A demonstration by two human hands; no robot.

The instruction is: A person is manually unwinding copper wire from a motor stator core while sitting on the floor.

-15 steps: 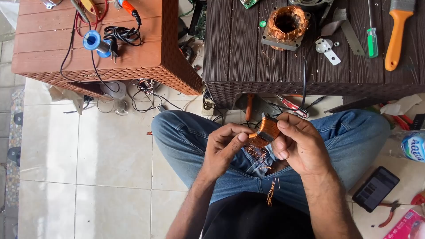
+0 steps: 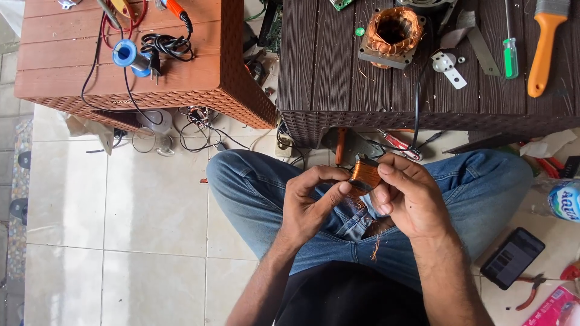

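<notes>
Tiled floor, two low counters at the top: a copper coil (image 2: pixel 364 175) is being picked at, frame centre.
Right hand (image 2: pixel 406 196) grips it; left hand (image 2: pixel 314 202) pinches its edge, so freeing fine strands needs care.

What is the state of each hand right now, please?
Left hand: closed, fingertips pinching the copper wire coil.
Right hand: closed around the same coil, holding it from the other side.

The right hand (image 2: pixel 406 196) hides the copper coil's (image 2: pixel 364 174) far side — brush (image 2: pixel 545 45) top cropped.
</notes>
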